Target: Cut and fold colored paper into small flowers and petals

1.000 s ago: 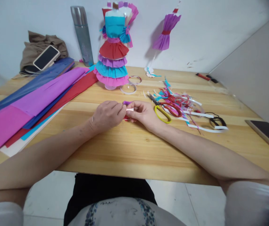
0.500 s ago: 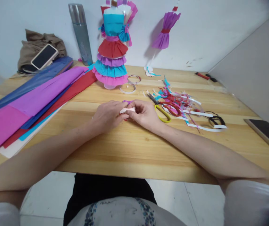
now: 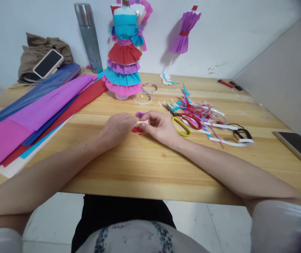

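Near the middle of the table, my right hand [image 3: 159, 125] pinches a small white paper piece [image 3: 143, 122] between thumb and fingers. Beside it on the left, my left hand [image 3: 120, 128] is closed at the other end of that piece, its fingertips mostly hidden behind the back of the hand. Just below the white piece lies a small red paper piece [image 3: 137, 130]. A small purple pleated paper piece [image 3: 140, 114] shows just beyond the fingers. Scissors with red handles [image 3: 192, 121] and a yellow-handled pair [image 3: 183, 127] rest right of my right hand.
Coloured paper sheets [image 3: 34, 121] cover the left side. Behind stand a paper-dressed figure [image 3: 125, 49], tape rings [image 3: 142, 98] and a flask [image 3: 89, 40]. Paper scraps [image 3: 200, 110] lie at right, with a phone [image 3: 296, 149] at the edge. Another phone [image 3: 48, 63] rests on brown cloth [image 3: 38, 49].
The white piece looks narrower between my fingers. My left hand has shifted slightly, its fingers drawn in, and more of the red and purple pieces shows.
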A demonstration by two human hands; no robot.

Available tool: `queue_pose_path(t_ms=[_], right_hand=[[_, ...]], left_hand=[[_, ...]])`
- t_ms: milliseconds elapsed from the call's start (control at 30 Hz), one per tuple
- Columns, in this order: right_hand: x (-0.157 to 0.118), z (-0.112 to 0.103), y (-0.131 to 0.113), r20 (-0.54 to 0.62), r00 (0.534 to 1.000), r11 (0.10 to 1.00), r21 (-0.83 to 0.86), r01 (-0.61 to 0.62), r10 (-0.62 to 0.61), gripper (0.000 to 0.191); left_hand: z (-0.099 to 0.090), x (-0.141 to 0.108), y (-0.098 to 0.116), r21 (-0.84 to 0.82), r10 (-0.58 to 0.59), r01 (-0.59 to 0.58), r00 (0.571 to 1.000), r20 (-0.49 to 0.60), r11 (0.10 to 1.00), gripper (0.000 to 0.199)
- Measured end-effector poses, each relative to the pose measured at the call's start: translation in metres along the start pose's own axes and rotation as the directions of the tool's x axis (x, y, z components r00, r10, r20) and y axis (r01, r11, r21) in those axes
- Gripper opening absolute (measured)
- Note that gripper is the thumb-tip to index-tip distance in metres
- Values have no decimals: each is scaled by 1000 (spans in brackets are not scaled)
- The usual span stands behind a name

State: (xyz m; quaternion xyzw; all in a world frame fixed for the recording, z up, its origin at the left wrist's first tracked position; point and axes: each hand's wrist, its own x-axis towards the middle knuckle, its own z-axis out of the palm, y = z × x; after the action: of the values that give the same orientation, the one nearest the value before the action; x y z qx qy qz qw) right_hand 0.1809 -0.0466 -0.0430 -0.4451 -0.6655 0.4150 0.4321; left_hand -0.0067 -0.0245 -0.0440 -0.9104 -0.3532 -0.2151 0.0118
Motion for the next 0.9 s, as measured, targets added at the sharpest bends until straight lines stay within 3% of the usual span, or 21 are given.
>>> queue_pose_path(t_ms=[100,267,467,667,900], right_hand=[[2,1,-2,1,999,992,117,-46,47,20],[3,0,-4,14,993,967,227,-114,113,18],[4,0,0,27,992,964,235,-126,123,21],[4,2,5,72,992,976,180,-119,107,29],[0,2,1,47,999,1000,9,-17,16,25]], left_hand=[[-2,1,1,140,57,-61,998,33,988,31],[-9,2,7,213,45,-70,992,121,975,24],[-12,2,20,109,-75,63,991,115,992,20],[-10,4,21,138,-184,156,956,228,978,25],[-6,2,9,82,-173,167,982,70,983,30]])
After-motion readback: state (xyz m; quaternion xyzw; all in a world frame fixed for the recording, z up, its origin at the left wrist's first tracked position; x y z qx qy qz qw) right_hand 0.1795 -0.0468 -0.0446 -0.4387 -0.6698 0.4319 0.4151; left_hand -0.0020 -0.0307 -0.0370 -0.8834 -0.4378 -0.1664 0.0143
